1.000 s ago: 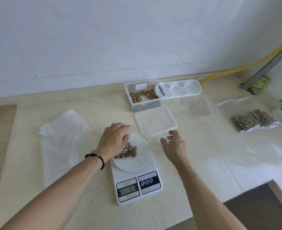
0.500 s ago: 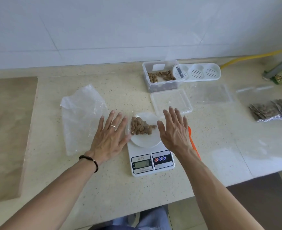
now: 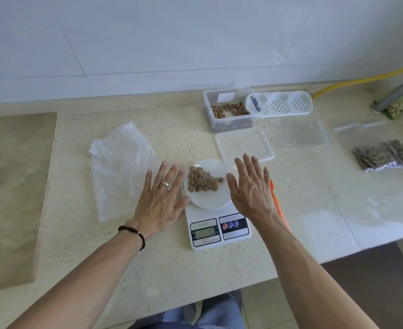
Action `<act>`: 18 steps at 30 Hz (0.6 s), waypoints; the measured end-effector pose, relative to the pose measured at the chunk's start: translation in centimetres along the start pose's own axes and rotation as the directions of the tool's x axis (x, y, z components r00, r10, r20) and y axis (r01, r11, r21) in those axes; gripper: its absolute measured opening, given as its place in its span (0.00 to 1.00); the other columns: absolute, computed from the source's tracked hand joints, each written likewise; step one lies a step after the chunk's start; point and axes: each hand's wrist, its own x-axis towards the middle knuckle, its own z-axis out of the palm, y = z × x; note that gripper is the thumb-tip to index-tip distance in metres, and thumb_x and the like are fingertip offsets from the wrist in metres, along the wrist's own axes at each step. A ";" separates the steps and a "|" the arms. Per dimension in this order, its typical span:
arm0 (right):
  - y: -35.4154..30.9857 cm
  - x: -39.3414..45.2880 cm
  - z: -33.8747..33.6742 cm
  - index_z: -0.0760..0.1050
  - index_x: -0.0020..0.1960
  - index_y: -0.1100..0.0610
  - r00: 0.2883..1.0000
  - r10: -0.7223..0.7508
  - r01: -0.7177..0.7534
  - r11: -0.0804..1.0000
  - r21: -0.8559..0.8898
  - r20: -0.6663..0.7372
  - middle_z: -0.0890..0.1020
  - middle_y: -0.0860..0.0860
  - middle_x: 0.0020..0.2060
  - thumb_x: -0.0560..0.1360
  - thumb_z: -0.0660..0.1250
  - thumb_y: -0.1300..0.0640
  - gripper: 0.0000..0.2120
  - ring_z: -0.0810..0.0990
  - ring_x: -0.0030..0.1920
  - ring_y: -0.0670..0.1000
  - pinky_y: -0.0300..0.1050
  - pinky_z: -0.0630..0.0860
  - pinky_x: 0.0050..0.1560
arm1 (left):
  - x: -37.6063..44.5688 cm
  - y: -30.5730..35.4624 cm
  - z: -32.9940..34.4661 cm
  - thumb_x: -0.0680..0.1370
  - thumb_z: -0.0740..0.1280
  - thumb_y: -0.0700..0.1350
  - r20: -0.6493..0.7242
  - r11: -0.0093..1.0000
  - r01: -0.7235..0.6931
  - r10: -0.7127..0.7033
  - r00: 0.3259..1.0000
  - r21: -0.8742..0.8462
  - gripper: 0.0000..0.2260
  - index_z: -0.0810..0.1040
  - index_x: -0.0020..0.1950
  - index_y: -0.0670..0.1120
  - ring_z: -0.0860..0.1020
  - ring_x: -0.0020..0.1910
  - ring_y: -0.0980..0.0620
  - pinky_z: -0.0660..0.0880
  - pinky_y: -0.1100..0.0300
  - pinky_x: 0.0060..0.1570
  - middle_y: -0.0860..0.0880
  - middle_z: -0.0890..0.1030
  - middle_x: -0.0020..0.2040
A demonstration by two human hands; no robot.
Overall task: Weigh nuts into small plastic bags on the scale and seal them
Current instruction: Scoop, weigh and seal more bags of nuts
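Note:
A white digital scale (image 3: 219, 230) stands near the counter's front edge. On its round platform lies a clear small bag holding a pile of brown nuts (image 3: 203, 180). My left hand (image 3: 162, 198) lies flat on the counter just left of the platform, fingers straight and spread. My right hand (image 3: 251, 186) is spread flat just right of it, fingers straight, over an orange tool (image 3: 277, 205). Neither hand holds anything. A clear tub of nuts (image 3: 229, 110) stands behind, its lid (image 3: 244, 144) lying in front of it.
A crumpled clear plastic sheet (image 3: 119, 167) lies left of the scale. Filled nut bags (image 3: 385, 155) and empty flat bags (image 3: 302, 134) lie at the right. A white perforated tray (image 3: 283, 105) leans on the tub. A yellow hose (image 3: 362, 79) runs along the wall.
My left hand let go of the nuts on the scale and moved left onto the counter. Both hands opened flat on either side of the platform. The camera view shifted.

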 end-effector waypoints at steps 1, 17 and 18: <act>0.1 0.0 0.0 0.52 0.79 0.53 1.000 0.002 -0.002 1.000 0.011 -0.004 0.49 0.52 0.80 0.83 0.46 0.43 0.27 0.42 0.79 0.52 0.55 0.39 0.77 | 0.1 0.0 0.0 0.80 0.37 0.65 -0.003 1.000 -0.002 0.002 1.000 -0.002 0.33 0.48 0.79 0.46 0.43 0.78 0.44 0.41 0.41 0.75 0.45 0.51 0.79; 5.9 -0.7 -2.5 0.72 0.67 0.58 0.866 0.500 -0.409 0.745 0.528 -0.034 0.80 0.55 0.56 0.80 0.62 0.51 0.18 0.78 0.55 0.56 0.52 0.74 0.57 | 10.0 7.1 -3.4 0.79 0.44 0.62 -0.011 0.980 -0.191 0.191 0.982 -0.048 0.33 0.55 0.78 0.44 0.57 0.76 0.44 0.49 0.38 0.74 0.43 0.64 0.75; 6.2 -0.9 -2.6 0.73 0.65 0.58 0.843 0.537 -0.453 0.685 0.571 0.025 0.81 0.53 0.52 0.79 0.62 0.50 0.18 0.78 0.53 0.54 0.51 0.75 0.55 | 10.8 7.9 -3.4 0.80 0.45 0.61 0.019 0.978 -0.200 0.201 0.979 -0.055 0.32 0.52 0.79 0.45 0.57 0.76 0.45 0.47 0.38 0.74 0.43 0.64 0.75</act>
